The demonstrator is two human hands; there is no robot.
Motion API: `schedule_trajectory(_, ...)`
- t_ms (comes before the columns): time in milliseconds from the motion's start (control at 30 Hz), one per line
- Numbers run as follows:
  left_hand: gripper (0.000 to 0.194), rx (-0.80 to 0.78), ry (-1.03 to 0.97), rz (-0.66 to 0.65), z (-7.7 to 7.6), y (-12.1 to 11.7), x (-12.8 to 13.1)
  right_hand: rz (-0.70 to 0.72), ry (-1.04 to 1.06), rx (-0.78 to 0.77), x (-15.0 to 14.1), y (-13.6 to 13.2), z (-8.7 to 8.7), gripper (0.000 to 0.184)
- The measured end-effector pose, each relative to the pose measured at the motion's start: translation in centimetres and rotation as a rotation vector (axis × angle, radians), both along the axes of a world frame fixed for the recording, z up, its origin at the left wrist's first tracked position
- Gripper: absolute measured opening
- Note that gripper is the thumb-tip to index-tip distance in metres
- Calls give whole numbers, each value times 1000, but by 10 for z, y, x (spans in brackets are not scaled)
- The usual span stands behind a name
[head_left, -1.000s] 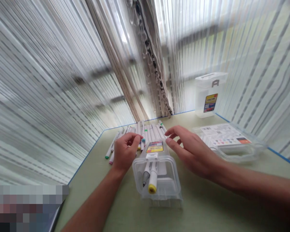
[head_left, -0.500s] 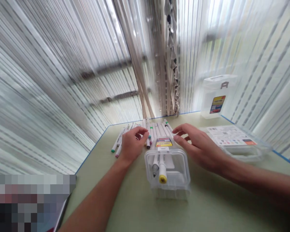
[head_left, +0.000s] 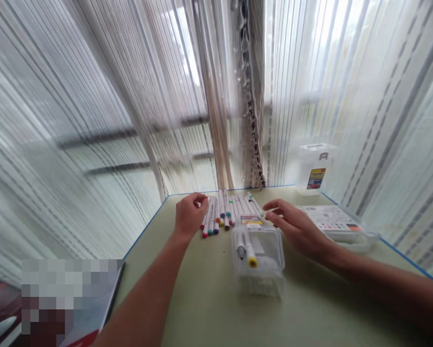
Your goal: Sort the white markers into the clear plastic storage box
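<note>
Several white markers [head_left: 216, 215] with coloured ends lie bunched together near the far edge. My left hand [head_left: 189, 215] is at the left side of the bunch, its fingers curled towards the thumb; whatever may be between them is hidden. My right hand [head_left: 292, 224] hovers right of the markers, thumb and fingers apart, holding nothing. Between my forearms sits a clear plastic box [head_left: 263, 284]. In it or against its near end lie a yellow-ended marker [head_left: 251, 255] and a grey-tipped marker [head_left: 241, 246].
An upright clear case [head_left: 315, 166] with a yellow label stands at the far right corner. Nearer lies another clear case [head_left: 364, 239] with a printed sheet [head_left: 332, 219]. The green table [head_left: 202, 299] has a blue edge, and string curtains [head_left: 129, 96] hang behind it.
My left hand has moved left across the markers, and those formerly visible left of it no longer show there. My right hand stays open beside them. The view has shifted.
</note>
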State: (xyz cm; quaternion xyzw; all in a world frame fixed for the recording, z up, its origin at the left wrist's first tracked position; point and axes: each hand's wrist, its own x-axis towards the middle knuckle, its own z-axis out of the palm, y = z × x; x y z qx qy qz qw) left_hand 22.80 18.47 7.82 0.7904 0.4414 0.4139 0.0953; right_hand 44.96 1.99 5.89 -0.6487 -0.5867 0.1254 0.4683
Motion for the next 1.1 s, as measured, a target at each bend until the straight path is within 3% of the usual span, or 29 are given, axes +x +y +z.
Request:
schedule_trajectory(133,18,12,13,147,3,14,-14,-2,1,-4,3,0,-3,29)
schedule_trajectory(233,17,6,38,178,1,18,-18,0,23,-21,3,-1,-2,31)
schedule_trajectory(500,13,-13,197,-152,-11,-6,11,32,23,-87,-2,-5,2,36)
schedule_trajectory(767,21,-26,244,-201,-15,-7,11,55,40,-81,-4,-7,7,34)
schedule_trajectory(967,16,-59,217,-155,-10,-5,9,70,20,-67,-4,-7,8,32)
schedule_trajectory(1100,21,-52,121,7,3,8,-5,74,24,-71,-3,-7,5,33)
